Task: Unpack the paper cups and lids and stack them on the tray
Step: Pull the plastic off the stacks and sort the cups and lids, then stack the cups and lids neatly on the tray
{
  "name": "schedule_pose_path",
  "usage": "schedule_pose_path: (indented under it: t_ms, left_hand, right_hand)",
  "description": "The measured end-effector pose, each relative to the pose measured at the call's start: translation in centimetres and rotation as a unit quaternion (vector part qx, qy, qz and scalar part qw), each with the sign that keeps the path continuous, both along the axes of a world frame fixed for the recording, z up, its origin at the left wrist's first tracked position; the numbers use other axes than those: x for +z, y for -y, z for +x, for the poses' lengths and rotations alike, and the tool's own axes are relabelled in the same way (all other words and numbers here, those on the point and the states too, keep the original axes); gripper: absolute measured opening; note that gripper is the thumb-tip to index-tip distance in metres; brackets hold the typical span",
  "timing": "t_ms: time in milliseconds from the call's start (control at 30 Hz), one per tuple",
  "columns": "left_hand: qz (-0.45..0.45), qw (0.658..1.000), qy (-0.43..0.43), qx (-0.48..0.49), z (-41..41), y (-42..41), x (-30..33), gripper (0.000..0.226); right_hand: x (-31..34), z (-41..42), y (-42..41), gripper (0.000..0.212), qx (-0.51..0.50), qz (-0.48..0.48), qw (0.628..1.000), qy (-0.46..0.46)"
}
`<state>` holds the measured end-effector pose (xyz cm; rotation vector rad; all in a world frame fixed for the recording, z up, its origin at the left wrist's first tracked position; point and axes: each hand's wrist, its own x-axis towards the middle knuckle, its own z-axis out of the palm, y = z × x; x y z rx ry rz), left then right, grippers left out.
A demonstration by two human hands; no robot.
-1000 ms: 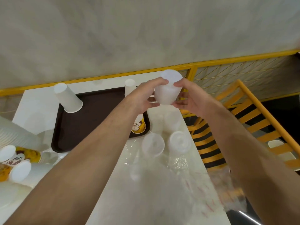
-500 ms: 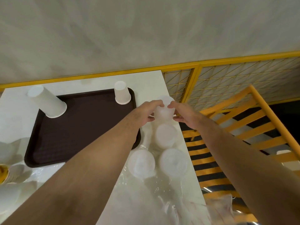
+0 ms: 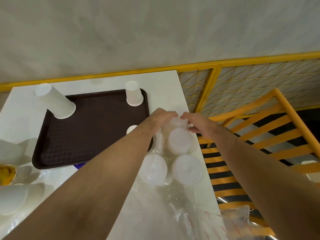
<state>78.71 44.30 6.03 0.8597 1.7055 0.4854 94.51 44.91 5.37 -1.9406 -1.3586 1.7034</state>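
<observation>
My left hand [image 3: 161, 118] and my right hand [image 3: 199, 125] grip a stack of translucent white lids [image 3: 175, 122] from both sides, low on the white table [image 3: 164, 87] just right of the tray. Three more lid stacks [image 3: 180, 142] [image 3: 153, 168] [image 3: 187, 172] stand in front of it on clear plastic wrap. The dark brown tray [image 3: 90, 135] carries an upside-down tall stack of white paper cups [image 3: 55, 103], a shorter stack [image 3: 134, 96] at its far right corner, and another cup top [image 3: 131, 129] half hidden by my left forearm.
Sleeved white cups [image 3: 10, 151], yellow printed cups [image 3: 7, 174] and more white cups [image 3: 13, 198] lie at the table's left edge. Crumpled plastic wrap [image 3: 174, 205] covers the near table. A yellow railing [image 3: 214, 80] and yellow stairs [image 3: 259, 135] drop off right of the table.
Both hands have come down from mid-air with the lid stack to table level behind the other lid stacks. The view has tilted down and the tray shows more fully.
</observation>
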Motion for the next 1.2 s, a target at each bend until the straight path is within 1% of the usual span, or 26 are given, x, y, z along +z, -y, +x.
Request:
schedule_pose_path:
  t_ms: [100, 133, 200, 300, 333, 467, 533, 700, 833, 933, 1100, 1200]
  left_hand:
    - [0.025, 1.0, -0.005, 0.001, -0.5, 0.6, 1.5, 0.052]
    - [0.04, 0.999, -0.011, -0.005, -0.7, 1.0, 2.1, 0.054]
    - [0.079, 0.996, -0.024, -0.013, -1.2, 2.1, 3.2, 0.056]
    - [0.148, 0.988, -0.034, -0.013, -2.1, 4.2, 5.3, 0.046]
    - [0.169, 0.985, -0.033, -0.014, -2.5, 5.1, 6.2, 0.042]
    - [0.228, 0.973, -0.028, -0.019, -4.3, 9.0, 10.0, 0.03]
    - [0.252, 0.967, -0.029, -0.023, -5.6, 11.3, 11.8, 0.025]
    - [0.288, 0.957, -0.045, -0.011, -10.5, 17.2, 14.8, 0.017]
    - [0.304, 0.951, -0.062, 0.015, -15.6, 21.6, 15.9, 0.014]
    - [0.313, 0.945, -0.082, 0.043, -20.0, 24.8, 16.2, 0.013]
    - [0.298, 0.947, -0.097, 0.073, -28.1, 29.5, 15.7, 0.013]
    - [0.323, 0.932, -0.106, 0.127, -33.2, 31.4, 15.3, 0.016]
  right_hand:
    - [1.7, 0.0, 0.4, 0.032, 0.0, 0.031, 1.0, 0.001]
    - [2.2, 0.0, 0.5, 0.03, -0.006, 0.054, 0.999, 0.007]
    - [3.3, -0.1, 0.8, 0.034, -0.013, 0.121, 0.992, 0.029]
    - [5.5, -0.5, 1.7, 0.036, -0.023, 0.218, 0.974, 0.058]
    - [6.3, -0.7, 2.1, 0.033, -0.022, 0.242, 0.968, 0.059]
    - [9.7, -2.7, 4.0, 0.018, -0.003, 0.302, 0.953, 0.022]
    - [11.5, -4.5, 5.4, 0.018, 0.014, 0.328, 0.944, 0.0]
    - [15.6, -10.3, 9.4, 0.018, 0.044, 0.366, 0.928, -0.049]
    - [17.2, -16.2, 12.8, 0.023, 0.076, 0.374, 0.922, -0.072]
    - [17.4, -20.9, 15.4, 0.022, 0.104, 0.376, 0.918, -0.078]
    - [17.0, -29.2, 19.6, 0.014, 0.134, 0.368, 0.917, -0.071]
    - [16.3, -34.2, 21.1, 0.014, 0.136, 0.365, 0.917, -0.081]
